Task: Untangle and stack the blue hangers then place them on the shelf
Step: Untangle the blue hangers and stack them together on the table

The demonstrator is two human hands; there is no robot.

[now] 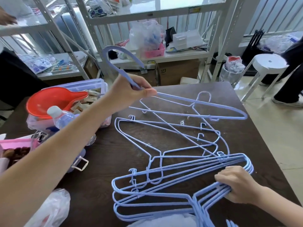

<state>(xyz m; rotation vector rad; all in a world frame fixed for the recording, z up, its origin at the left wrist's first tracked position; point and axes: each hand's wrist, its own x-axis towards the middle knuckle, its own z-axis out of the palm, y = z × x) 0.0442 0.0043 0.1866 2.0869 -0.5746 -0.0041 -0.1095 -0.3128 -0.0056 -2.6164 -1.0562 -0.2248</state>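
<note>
Left hand (131,90) pinches one thin pale-blue wire hanger (196,105) by its neck, lifted over desk (101,161). Right hand (237,185) grips stacked hangers (155,194); tangled hangers (164,136) lie btwn.

- Left hand (131,90) raised over dark table (101,161), pinching neck of one blue hanger (196,105), hook up, far end tilted down to the right.
- Right hand (237,185) near table's front edge, gripping stack of hangers (155,199) by the necks.
- Loose tangled hangers (164,138) flat between both hands.
- Red scoop (49,100) in lidless box (91,86) at left, water bottle (62,118) just beside.
- White shelf (147,15) and stool (268,64) behind table.
</note>
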